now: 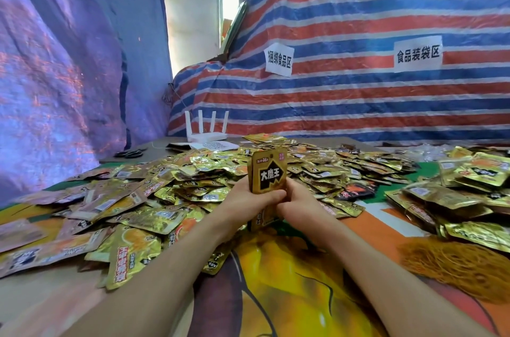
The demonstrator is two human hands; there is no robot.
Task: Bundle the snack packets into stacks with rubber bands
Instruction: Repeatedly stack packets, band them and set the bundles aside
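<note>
While the left hand [248, 200] and right hand [296, 202] were both clenched round the upright packet stack [269, 173], any slackened hold risked its slick packets fanning out before banding.

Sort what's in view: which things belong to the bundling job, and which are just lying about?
Job: upright packet stack gripped by left hand and right hand; loose snack packets; rubber band pile.
Lying about: router; scissors; paper signs.

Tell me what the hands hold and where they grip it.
An upright stack of snack packets, gripped around its middle by the left hand and right hand from either side.
</note>
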